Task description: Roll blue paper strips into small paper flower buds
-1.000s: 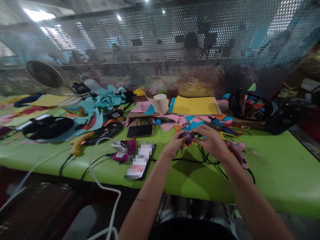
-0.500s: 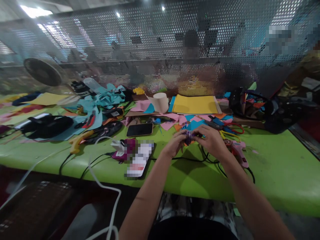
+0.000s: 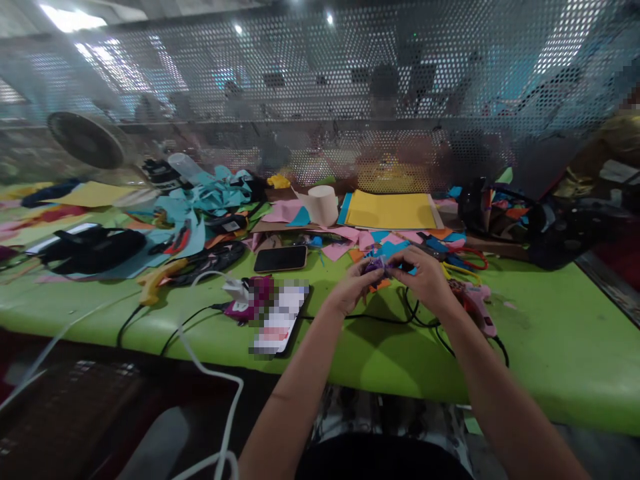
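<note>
Between my two hands, above the green table (image 3: 550,347), is a small shiny purple piece (image 3: 376,265); its exact kind is too small to make out. My left hand (image 3: 353,285) is closed on its left side, fingers wrapped round it. Thumb and fingers of my right hand (image 3: 419,275) pinch at its right edge. Blue and orange paper scraps lie just behind and below the hands. A pink glue gun (image 3: 481,308) rests to the right of my right forearm, its cord running beneath the hands.
Left of my arms lie a lit phone (image 3: 283,320), a dark phone (image 3: 281,259), a purple power adapter (image 3: 250,298) and a yellow glue gun (image 3: 159,281). Yellow sheets (image 3: 391,210) and a white roll (image 3: 323,205) stand behind. A black basket (image 3: 500,213) sits at right.
Both hands stay at nearly the same place. The purple piece has turned a little between the fingers, and the right fingers have shifted slightly on it.
</note>
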`<act>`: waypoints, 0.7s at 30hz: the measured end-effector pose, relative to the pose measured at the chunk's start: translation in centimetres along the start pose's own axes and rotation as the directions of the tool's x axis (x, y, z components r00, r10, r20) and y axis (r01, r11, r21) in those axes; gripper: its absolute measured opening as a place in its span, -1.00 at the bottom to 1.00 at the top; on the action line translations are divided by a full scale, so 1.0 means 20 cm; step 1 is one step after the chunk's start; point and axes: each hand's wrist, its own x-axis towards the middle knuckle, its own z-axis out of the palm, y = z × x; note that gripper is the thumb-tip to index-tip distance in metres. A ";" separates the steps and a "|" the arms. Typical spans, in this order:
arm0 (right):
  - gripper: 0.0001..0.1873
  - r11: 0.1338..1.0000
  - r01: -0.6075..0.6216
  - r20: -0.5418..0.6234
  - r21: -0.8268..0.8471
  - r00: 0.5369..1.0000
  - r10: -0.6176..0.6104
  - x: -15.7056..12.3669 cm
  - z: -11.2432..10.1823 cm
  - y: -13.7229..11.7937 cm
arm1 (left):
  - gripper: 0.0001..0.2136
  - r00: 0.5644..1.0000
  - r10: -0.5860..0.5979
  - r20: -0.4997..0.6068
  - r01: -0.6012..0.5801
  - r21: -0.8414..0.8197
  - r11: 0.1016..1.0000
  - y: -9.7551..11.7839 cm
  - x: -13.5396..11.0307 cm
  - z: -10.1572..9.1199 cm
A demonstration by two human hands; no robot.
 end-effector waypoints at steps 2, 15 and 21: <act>-0.91 0.996 -0.052 -0.015 0.070 0.998 0.053 0.00 0.01 0.00 | -0.61 1.000 0.004 -0.011 -0.004 -0.007 1.000 0.00 0.00 0.00; -0.65 0.719 -0.363 0.018 0.593 0.899 0.439 0.02 0.00 0.00 | -0.69 0.993 0.005 -0.117 -0.013 -0.068 0.998 -0.02 0.03 -0.02; -0.68 0.708 -0.371 0.033 0.601 0.896 0.442 0.02 0.00 0.00 | -0.69 0.994 -0.001 -0.105 -0.005 -0.059 0.998 -0.03 0.04 -0.03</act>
